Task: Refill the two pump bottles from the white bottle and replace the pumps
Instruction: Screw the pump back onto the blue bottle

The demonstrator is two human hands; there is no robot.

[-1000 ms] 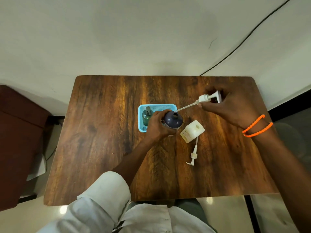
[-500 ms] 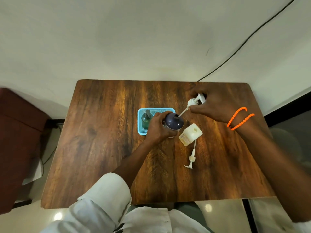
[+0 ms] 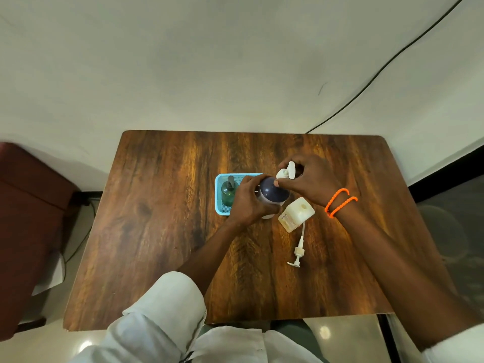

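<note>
Both hands (image 3: 277,189) closer now, white pump (image 3: 286,172) over dark bottle (image 3: 272,192).

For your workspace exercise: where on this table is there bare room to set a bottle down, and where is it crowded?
Free: the wooden table left of the blue basket, the far strip behind the hands, and the right side beyond the loose pump. Crowded: the middle, where the left hand grips the dark bottle, the right hand holds its pump, and the white bottle stands.

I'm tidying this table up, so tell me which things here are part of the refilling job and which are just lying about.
Part of the job:
dark-topped bottle, held by the left hand
white pump, in the right hand
pale square bottle
loose pump

Just lying about:
green bottle
blue basket
black cable
</note>
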